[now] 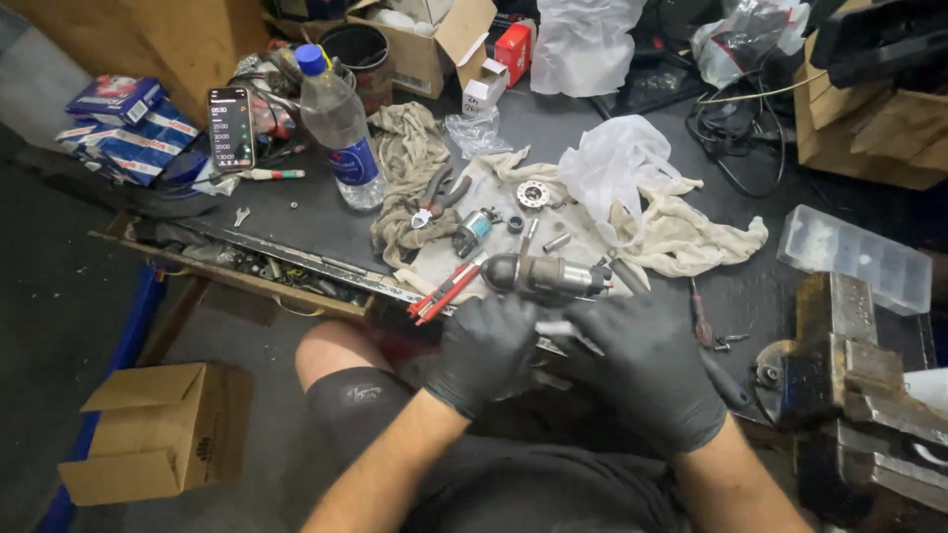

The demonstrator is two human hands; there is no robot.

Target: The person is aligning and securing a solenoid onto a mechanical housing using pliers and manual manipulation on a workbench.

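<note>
Both gloved hands, left hand (486, 347) and right hand (647, 370), close around a slim pale rod (555, 328) at the workbench's (326, 232) near edge. Small metal parts (533, 222) on the rag (681, 237) could roll off if knocked.

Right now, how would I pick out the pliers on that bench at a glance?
Start at the clear water bottle with the blue cap, standing at the bench's left. Just right of its base, the pliers lie on a crumpled grey rag. Their red-and-grey handles, splayed apart, set them apart from the bare metal parts nearby.
</note>
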